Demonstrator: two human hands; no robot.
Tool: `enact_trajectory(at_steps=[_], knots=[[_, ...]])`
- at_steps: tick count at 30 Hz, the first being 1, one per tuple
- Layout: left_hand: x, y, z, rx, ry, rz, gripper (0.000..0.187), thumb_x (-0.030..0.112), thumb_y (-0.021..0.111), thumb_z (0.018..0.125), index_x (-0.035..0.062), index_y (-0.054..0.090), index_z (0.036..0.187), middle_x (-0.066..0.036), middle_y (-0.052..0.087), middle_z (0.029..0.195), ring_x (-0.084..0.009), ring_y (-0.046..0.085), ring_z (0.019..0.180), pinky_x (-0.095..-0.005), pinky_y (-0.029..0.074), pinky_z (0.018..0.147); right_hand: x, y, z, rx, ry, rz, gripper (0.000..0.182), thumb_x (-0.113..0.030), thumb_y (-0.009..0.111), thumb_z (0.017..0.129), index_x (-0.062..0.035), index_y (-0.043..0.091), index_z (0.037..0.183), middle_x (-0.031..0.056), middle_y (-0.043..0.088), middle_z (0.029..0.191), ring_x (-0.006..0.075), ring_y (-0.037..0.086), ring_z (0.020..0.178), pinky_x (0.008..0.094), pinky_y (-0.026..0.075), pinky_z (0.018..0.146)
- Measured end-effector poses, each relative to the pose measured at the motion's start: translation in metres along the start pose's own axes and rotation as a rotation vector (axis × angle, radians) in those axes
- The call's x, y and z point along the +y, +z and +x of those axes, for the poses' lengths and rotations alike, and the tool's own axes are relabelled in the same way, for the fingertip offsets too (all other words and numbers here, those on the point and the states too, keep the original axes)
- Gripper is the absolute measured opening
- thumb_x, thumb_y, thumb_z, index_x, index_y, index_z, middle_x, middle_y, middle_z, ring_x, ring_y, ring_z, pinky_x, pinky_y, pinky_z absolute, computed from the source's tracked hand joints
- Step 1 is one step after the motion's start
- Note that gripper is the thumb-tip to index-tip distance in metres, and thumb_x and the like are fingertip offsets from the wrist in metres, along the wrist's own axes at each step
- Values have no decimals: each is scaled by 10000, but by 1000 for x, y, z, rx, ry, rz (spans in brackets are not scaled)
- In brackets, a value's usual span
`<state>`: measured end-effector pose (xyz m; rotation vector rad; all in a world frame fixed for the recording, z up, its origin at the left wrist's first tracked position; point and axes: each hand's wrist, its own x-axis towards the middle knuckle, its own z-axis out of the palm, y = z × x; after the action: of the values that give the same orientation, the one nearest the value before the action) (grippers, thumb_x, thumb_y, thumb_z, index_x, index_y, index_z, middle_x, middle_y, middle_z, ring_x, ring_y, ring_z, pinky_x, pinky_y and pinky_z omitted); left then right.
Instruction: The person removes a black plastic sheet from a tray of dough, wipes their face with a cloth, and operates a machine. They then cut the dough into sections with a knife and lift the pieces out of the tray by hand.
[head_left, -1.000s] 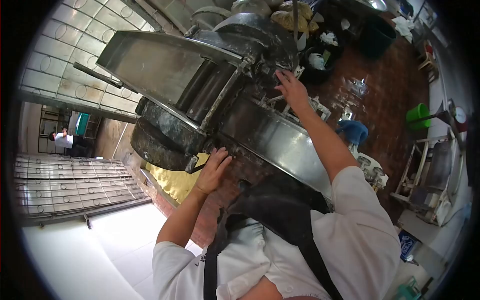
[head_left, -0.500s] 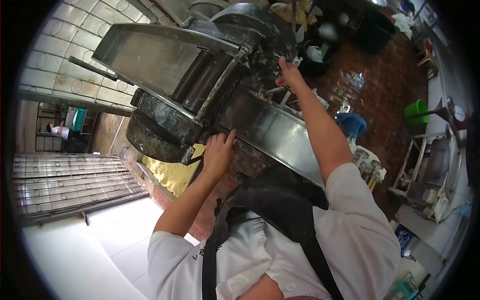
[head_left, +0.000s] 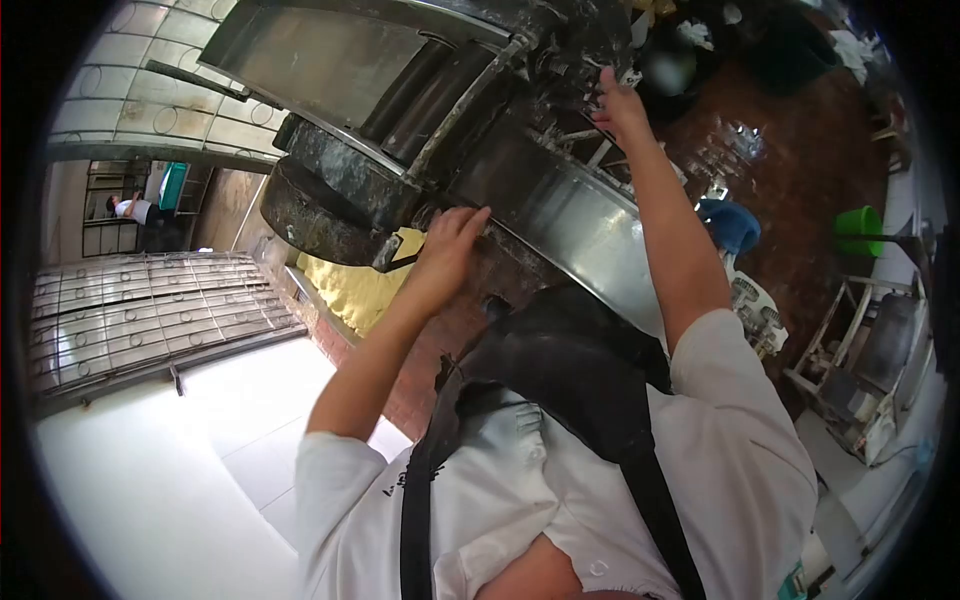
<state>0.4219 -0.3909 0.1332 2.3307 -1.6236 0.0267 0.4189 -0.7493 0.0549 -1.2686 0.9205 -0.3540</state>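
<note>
A large dough sheeter with dark worn housings fills the upper middle of the head view. Its two rollers lie between a sloping metal hopper and a long steel tray. My left hand rests at the machine's near edge, fingers stretched over the end of the tray side, palm down. At the far side, beside the machine's dark right end, is my right hand, its fingers apart and thumb raised. Neither hand shows anything held.
Yellow sheeting lies below the machine at left, by a barred gate. A blue basin, a green bucket and a metal rack stand at right. Another person is far off at left.
The view has shifted, so the machine sits higher in it. My right hand has moved slightly outward, with fingers more apart; my left hand stays at the machine's near edge.
</note>
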Motion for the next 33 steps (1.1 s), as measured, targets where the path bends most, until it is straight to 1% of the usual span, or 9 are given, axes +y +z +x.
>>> enact_trajectory(at_steps=[3,4,8,11,16,20,24,30,33], knots=[[21,6,-48,315,-612,-415,283,129,598,903,21,540,1157,-107,566,1010,-219,567,920,-358,464,874,12,-21,5,-460,295,357,889,-729,355,923,87,501,1245,128,614,1006,181,517,661,332,481,630],[22,13,-53,493,-788,-521,401,329,635,934,2,540,1146,-77,554,969,-171,549,837,-317,469,811,18,-15,7,-590,294,551,949,-760,309,912,106,450,1274,145,595,1005,191,487,687,312,449,605],[-12,35,-37,302,-1291,-1220,589,519,631,905,-13,549,1143,-54,566,901,-171,583,785,-313,510,609,-2,18,20,-452,497,1048,930,-798,338,876,52,435,1240,153,545,930,202,470,696,327,414,560],[11,33,10,298,-1526,-1265,451,452,625,912,38,588,1089,-85,615,864,-186,586,616,-286,453,506,-4,41,22,-311,537,1194,737,-710,434,901,4,482,1077,123,528,844,202,476,665,306,422,549],[-38,102,-25,521,-1278,-1630,289,315,682,861,62,616,983,-58,590,836,-207,606,621,-320,475,496,16,42,59,-251,502,1192,220,-241,571,876,-59,448,869,67,442,683,198,433,570,302,410,523],[-39,98,-34,414,-956,-2056,174,257,664,878,102,588,904,-69,584,711,-200,561,615,-302,440,501,35,30,59,-117,78,282,192,-53,645,792,-15,589,972,126,582,784,266,569,637,365,468,524],[-4,54,-9,368,-1416,-1525,200,280,705,877,127,587,929,-37,602,795,-177,559,657,-303,451,566,32,10,30,357,-747,-657,352,-52,662,762,10,647,1109,208,671,962,369,654,775,439,530,664],[-18,83,-25,481,-1211,-1719,168,222,703,884,111,599,956,-19,600,868,-153,570,749,-294,466,622,25,-7,10,172,-670,-551,349,-103,671,834,26,632,1156,174,668,930,333,644,830,428,524,729],[10,46,-9,411,-1288,-1556,168,177,687,880,81,611,994,-46,620,904,-165,601,841,-319,511,685,16,-19,15,-112,168,143,294,-222,677,887,21,630,1044,123,641,809,235,618,710,397,517,608]])
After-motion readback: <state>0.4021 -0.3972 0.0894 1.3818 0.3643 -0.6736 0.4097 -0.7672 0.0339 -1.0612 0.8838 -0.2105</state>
